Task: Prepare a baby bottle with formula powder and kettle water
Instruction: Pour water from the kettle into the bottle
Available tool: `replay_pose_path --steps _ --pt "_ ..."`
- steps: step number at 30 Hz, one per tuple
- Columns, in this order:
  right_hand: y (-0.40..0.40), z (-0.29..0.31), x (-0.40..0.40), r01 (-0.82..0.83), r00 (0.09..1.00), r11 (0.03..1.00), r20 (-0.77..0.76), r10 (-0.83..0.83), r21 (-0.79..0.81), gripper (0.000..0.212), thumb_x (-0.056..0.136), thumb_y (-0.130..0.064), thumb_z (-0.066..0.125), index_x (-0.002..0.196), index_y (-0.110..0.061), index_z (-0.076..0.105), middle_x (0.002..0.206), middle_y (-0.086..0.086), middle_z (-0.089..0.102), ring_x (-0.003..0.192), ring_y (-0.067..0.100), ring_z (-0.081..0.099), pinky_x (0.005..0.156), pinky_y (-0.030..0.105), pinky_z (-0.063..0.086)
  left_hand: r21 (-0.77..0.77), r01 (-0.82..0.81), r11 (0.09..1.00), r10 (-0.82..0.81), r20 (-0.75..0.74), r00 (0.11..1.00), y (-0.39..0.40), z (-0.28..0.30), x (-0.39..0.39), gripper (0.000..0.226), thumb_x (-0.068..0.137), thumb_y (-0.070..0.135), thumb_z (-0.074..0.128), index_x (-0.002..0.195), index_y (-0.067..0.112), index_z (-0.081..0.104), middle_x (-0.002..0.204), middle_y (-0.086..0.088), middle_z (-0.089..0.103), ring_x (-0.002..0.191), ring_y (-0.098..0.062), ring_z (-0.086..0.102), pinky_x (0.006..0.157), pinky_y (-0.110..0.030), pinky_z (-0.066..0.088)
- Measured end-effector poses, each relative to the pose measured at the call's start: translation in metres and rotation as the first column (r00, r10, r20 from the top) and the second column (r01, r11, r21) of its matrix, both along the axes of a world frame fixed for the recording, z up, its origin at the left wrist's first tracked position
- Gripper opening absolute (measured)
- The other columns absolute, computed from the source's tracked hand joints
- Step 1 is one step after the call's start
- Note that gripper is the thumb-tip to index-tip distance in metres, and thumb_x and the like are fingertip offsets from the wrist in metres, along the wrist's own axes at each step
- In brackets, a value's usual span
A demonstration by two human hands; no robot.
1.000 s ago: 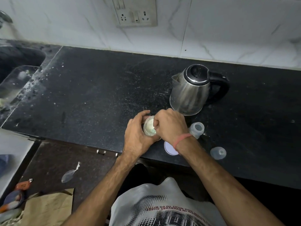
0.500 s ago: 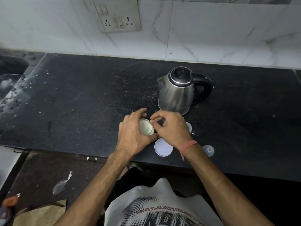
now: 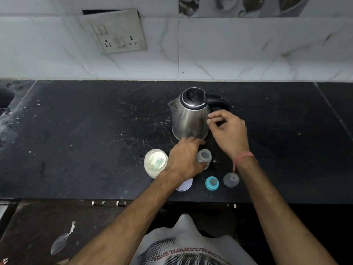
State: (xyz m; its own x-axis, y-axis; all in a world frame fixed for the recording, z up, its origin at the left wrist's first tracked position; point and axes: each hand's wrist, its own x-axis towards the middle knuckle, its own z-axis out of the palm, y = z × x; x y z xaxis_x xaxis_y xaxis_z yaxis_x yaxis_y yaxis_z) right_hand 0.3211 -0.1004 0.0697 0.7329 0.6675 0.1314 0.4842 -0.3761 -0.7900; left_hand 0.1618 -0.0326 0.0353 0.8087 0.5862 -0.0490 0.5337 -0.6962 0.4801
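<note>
Two bare hands work over a dark counter [image 3: 76, 131] at the middle of the frame. A steel kettle [image 3: 190, 115] stands upright just above centre. The right hand [image 3: 228, 131] hovers beside the kettle's black handle, fingers loosely curled and holding nothing. The left hand [image 3: 184, 159] lies just below the kettle, fingers around a small clear baby bottle [image 3: 204, 156]. Left of it stands an open formula jar [image 3: 155, 162]. A teal ring [image 3: 212, 183] and a clear cap [image 3: 231, 180] sit lower right, well apart from the kettle.
</note>
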Motion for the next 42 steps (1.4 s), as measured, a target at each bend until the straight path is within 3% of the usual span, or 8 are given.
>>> replay_pose_path --steps 4,10,18,22,28,33,39,42 --pt "0.014 0.003 0.02 0.054 0.999 0.993 -0.005 -0.053 0.109 0.017 0.096 -0.024 0.082 0.111 -0.029 0.077 0.107 -0.013 0.077 0.059 0.006 0.066 0.084 0.043 0.066 -0.024 -0.018 1.0 0.016 -0.055 0.998 0.001 0.0 0.008 0.041 0.087 0.047 0.087 0.125 0.036 0.074 0.123 0.01 0.075 0.118 -0.022 0.07 0.085 -0.036 0.054" --pt "0.038 0.009 0.039 0.098 0.992 0.98 0.058 -0.11 0.173 0.02 0.097 -0.029 0.08 0.116 -0.029 0.075 0.109 -0.008 0.061 0.07 0.003 0.062 0.086 0.037 0.064 -0.059 -0.042 0.997 0.037 -0.083 0.996 0.002 -0.003 0.011 0.045 0.086 0.056 0.086 0.124 0.041 0.068 0.119 0.014 0.076 0.112 -0.02 0.073 0.083 -0.034 0.047" --pt "0.056 0.011 0.055 0.077 0.986 0.99 0.159 -0.057 -0.12 0.043 0.104 -0.064 0.058 0.107 -0.028 0.08 0.114 0.0 0.068 0.119 0.023 0.052 0.103 0.043 0.049 -0.014 -0.119 0.993 0.118 -0.048 0.992 0.014 -0.001 0.008 0.041 0.087 0.056 0.081 0.122 0.039 0.069 0.115 0.011 0.077 0.106 -0.022 0.074 0.084 -0.037 0.056" --pt "0.059 0.006 0.059 0.028 0.997 0.994 -0.074 -0.036 -0.108 0.052 0.105 -0.071 0.052 0.086 -0.026 0.07 0.09 -0.006 0.072 0.101 0.021 0.065 0.095 0.041 0.05 -0.003 -0.139 0.99 0.139 -0.032 0.99 0.021 -0.001 0.003 0.041 0.086 0.058 0.081 0.121 0.041 0.068 0.114 0.012 0.075 0.105 -0.02 0.073 0.085 -0.037 0.057" --pt "0.063 -0.002 0.073 0.016 0.934 0.999 -0.357 -0.001 0.038 0.067 0.101 -0.067 0.067 0.057 -0.026 0.036 0.059 -0.003 0.045 0.062 0.016 0.053 0.067 0.031 0.045 0.043 -0.142 0.989 0.143 -0.013 0.99 0.029 -0.002 0.0 0.039 0.087 0.06 0.079 0.117 0.039 0.067 0.112 0.012 0.076 0.105 -0.018 0.073 0.087 -0.037 0.053" --pt "0.072 -0.019 0.078 0.041 0.899 0.989 -0.437 0.026 0.144 0.072 0.09 -0.072 0.075 0.065 -0.005 0.064 0.063 0.01 0.047 0.06 0.023 0.048 0.06 0.037 0.05 0.098 -0.144 0.985 0.148 -0.035 0.988 0.035 -0.004 -0.002 0.04 0.087 0.061 0.079 0.118 0.039 0.067 0.112 0.012 0.077 0.107 -0.018 0.073 0.099 -0.042 0.047" --pt "0.069 -0.026 0.095 0.138 0.886 0.972 -0.463 -0.035 0.191 0.088 0.082 -0.07 0.084 0.066 0.013 0.058 0.064 0.016 0.056 0.061 0.028 0.053 0.061 0.04 0.05 0.048 -0.137 0.989 0.14 -0.052 0.989 0.038 -0.001 -0.004 0.043 0.083 0.061 0.084 0.118 0.039 0.07 0.112 0.012 0.077 0.107 -0.016 0.073 0.098 -0.041 0.055" --pt "0.055 -0.02 0.116 0.201 0.892 0.961 -0.44 -0.1 0.189 0.076 0.08 -0.07 0.085 0.059 0.0 0.063 0.065 0.018 0.058 0.06 0.028 0.054 0.063 0.043 0.049 0.025 -0.167 0.986 0.168 -0.044 0.985 0.04 0.0 -0.003 0.041 0.085 0.059 0.084 0.118 0.039 0.07 0.113 0.011 0.076 0.105 -0.017 0.073 0.088 -0.037 0.057"
